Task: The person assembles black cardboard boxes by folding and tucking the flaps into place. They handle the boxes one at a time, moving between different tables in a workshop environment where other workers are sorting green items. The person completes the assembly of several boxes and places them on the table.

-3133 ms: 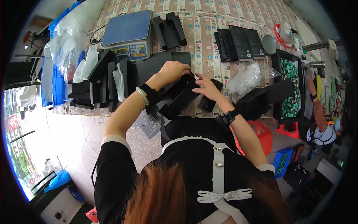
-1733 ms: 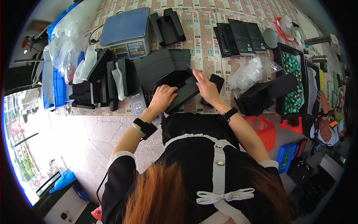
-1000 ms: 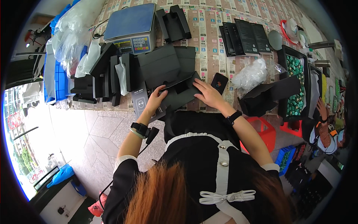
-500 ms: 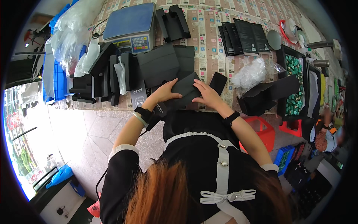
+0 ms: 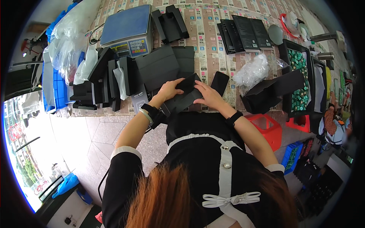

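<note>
A black folding cardboard sheet [image 5: 183, 102] lies at the table's near edge, in front of my body. One panel [image 5: 188, 84] on its far side is bent up along a crease. My left hand [image 5: 170, 91] grips its left side, thumb inside against the panel. Across from it, my right hand [image 5: 210, 96] holds the right side, fingertips on the raised panel's right end and thumb lower down. Just beyond my hands lie flat black cardboard sheets [image 5: 157, 66]. A printed grey card [image 5: 140, 99] lies by my left wrist, and a black phone [image 5: 220, 83] is beyond my right hand.
Black box parts [image 5: 102, 81] crowd the left side, below a weighing scale [image 5: 126, 26]. A black insert [image 5: 170, 24] stands beside it. Black printed boxes [image 5: 247, 34], clear plastic wrap [image 5: 252, 72], an open black box [image 5: 270, 93] and a bin of green pieces [image 5: 283, 72] occupy the right.
The far panel of the cardboard has been bent upward, opening a fold between my hands. Both hands have stayed in nearly the same place on it. The view has shifted slightly.
</note>
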Demonstrator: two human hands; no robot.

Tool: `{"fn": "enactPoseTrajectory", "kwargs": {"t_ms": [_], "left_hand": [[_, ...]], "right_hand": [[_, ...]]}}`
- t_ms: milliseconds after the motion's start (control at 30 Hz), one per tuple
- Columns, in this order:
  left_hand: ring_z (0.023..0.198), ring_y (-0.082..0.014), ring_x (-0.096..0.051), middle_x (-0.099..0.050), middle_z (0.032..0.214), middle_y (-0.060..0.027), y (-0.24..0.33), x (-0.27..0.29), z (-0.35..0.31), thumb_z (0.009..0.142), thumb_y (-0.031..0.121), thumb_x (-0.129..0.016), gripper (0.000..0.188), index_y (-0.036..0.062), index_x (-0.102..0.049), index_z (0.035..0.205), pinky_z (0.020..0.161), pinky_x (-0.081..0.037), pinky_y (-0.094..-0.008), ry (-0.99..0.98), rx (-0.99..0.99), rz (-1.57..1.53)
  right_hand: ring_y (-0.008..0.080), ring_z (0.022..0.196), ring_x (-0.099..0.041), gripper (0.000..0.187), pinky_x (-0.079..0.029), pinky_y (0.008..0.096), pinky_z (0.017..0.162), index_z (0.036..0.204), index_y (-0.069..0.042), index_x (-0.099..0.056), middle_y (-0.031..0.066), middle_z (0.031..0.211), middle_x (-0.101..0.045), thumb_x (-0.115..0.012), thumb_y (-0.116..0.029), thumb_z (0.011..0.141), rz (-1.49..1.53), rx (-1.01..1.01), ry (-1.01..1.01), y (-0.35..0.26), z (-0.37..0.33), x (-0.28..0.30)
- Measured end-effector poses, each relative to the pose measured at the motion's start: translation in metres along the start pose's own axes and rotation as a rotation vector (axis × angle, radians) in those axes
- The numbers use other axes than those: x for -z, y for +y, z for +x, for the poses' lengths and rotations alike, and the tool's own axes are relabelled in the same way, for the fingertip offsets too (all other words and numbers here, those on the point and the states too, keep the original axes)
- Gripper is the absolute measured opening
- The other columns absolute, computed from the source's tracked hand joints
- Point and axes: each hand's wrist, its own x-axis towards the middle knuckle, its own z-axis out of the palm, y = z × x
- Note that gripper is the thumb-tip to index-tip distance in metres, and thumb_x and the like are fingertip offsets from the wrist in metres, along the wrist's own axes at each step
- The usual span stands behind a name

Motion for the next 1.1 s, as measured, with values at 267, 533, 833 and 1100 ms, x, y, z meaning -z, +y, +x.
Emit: {"fn": "enactPoseTrajectory", "kwargs": {"t_ms": [267, 533, 833, 1100], "left_hand": [[0.098, -0.0307, -0.056, -0.06, 0.105, -0.0152, -0.001, 0.0, -0.001, 0.069, 0.016, -0.067, 0.056, 0.0146, -0.049, 0.122, 0.084, -0.043, -0.035, 0.027, -0.026, -0.047], [0.099, -0.0253, -0.057, -0.058, 0.11, -0.0155, -0.006, 0.009, 0.004, 0.074, 0.02, -0.065, 0.057, 0.0127, -0.044, 0.127, 0.086, -0.042, -0.0316, -0.129, -0.053, -0.09], [0.113, -0.0201, -0.045, -0.048, 0.123, -0.0126, -0.012, 0.018, 0.001, 0.091, 0.043, -0.04, 0.055, 0.0068, -0.035, 0.132, 0.095, -0.033, -0.0269, -0.199, -0.07, -0.378], [0.124, -0.0284, -0.035, -0.032, 0.136, -0.0199, -0.034, 0.036, -0.062, 0.082, 0.045, -0.056, 0.078, 0.0018, -0.022, 0.136, 0.101, -0.028, -0.0325, -0.165, 0.091, -0.449]], "right_hand": [[0.0298, 0.114, -0.043, 0.061, -0.039, 0.0354, 0.092, 0.116, -0.001, -0.045, 0.0123, 0.13, -0.038, -0.068, -0.032, 0.068, 0.015, -0.029, -0.008, -0.005, -0.001, 0.002], [0.0301, 0.117, -0.041, 0.066, -0.04, 0.0351, 0.092, 0.121, -0.002, -0.041, 0.0125, 0.135, -0.032, -0.068, -0.032, 0.068, 0.028, -0.028, -0.029, -0.002, -0.002, 0.002], [0.0344, 0.123, -0.033, 0.093, -0.035, 0.0371, 0.097, 0.136, -0.005, -0.02, 0.0178, 0.142, -0.015, -0.073, -0.034, 0.065, 0.191, -0.14, 0.109, -0.006, -0.004, 0.011], [0.0339, 0.122, -0.036, 0.08, -0.032, 0.0341, 0.099, 0.133, 0.004, -0.023, 0.0259, 0.131, -0.034, -0.064, -0.036, 0.077, 0.527, -0.454, -0.063, 0.021, 0.0, 0.006]]}}
